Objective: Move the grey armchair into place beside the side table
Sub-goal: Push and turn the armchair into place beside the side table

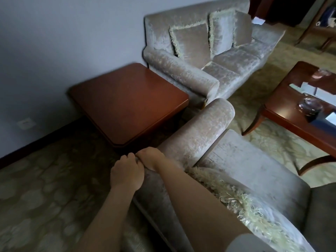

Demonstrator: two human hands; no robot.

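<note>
Grey armchair (245,160), armrest (200,131) near side table (127,99) (faces right)

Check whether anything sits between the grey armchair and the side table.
Nothing visible does. The left hand and right hand grip the grey armchair at its armrest, and only a dark strip of carpet separates that armrest from the side table. The sofa arm stands close to the armrest's front end.

Patterned carpet (45,188) underfoot, and it carries everything: the reddish-brown side table (127,100) in the corner by the wall, the grey armchair (236,160) just beside its near edge, and the matching sofa (227,66) on its far side. Off to the right stands a coffee table (283,113), with a glass dish (310,106) sitting on its top.
</note>
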